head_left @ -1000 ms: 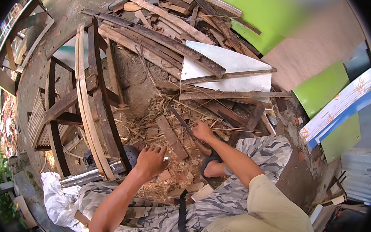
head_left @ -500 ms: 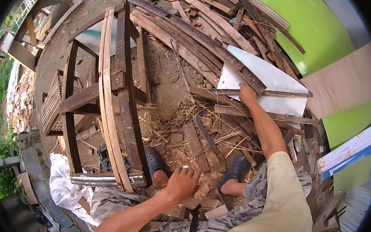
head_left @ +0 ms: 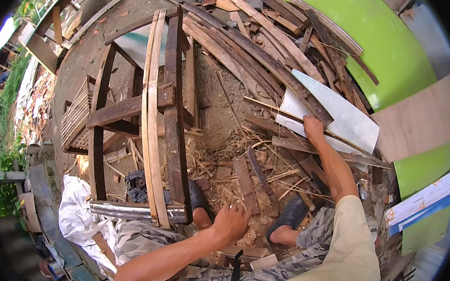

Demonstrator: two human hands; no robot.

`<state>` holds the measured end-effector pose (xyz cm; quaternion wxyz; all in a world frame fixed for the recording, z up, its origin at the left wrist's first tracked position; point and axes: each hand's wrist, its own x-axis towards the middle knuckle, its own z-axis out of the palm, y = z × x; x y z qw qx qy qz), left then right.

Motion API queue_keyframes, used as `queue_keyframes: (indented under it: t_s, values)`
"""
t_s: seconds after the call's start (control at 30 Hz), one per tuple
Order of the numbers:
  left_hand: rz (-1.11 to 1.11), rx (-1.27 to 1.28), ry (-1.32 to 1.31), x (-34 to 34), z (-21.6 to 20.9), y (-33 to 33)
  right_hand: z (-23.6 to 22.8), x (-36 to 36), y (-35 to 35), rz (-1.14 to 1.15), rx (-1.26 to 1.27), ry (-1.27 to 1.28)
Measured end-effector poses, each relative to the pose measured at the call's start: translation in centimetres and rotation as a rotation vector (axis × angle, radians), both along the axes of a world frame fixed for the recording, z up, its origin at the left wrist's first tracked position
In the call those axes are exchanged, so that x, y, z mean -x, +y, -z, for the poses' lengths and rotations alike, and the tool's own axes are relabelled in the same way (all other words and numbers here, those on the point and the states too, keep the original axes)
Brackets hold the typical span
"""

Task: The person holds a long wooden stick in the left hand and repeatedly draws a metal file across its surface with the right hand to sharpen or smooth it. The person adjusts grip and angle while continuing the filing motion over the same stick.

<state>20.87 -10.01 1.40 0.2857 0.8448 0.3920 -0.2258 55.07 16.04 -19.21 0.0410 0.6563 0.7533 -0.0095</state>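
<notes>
My right hand (head_left: 314, 127) is closed around a thin wooden strip (head_left: 271, 109). The strip runs slantwise over a white triangular sheet (head_left: 358, 126), and a long dark beam (head_left: 260, 54) lies across the sheet just beyond my fingers. Low in the middle, my left hand (head_left: 231, 222) hovers above the wood shavings (head_left: 221, 164) with its fingers slightly bent and apart; I make out nothing in it. On the ground between my feet lie a large knife (head_left: 261, 173) with a long blade and a flat brown board (head_left: 245, 184).
A dark wooden frame (head_left: 174, 139) stands at my left, with two pale strips (head_left: 151, 125) lengthwise on it. Beyond is a pile of old lumber (head_left: 238, 68). Green panels (head_left: 386, 38) lie at the right, and a white cloth (head_left: 77, 205) at the lower left.
The thin strip in my right hand has turned, its left end swinging up and away. My left hand stays low, its fingers a little more spread. The whole view has shifted slightly.
</notes>
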Motion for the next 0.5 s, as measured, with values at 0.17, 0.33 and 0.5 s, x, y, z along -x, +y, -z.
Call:
queue_keyframes:
  t_s: [0.17, 0.33, 0.5]
  values:
    - [0.009, -0.019, -0.004, 0.1, -0.7, 1.5, -6.7, -0.1, -1.1, -0.124, -0.105, 0.053]
    - [-0.231, -0.379, -0.214, 1.3, -4.0, 4.4, -15.3, 1.8, -2.9, -0.186, -0.180, 0.070]
    - [-0.856, -0.779, -0.630, 3.5, -11.2, 8.0, -24.4, 3.5, -5.5, -0.376, -0.416, -0.011]
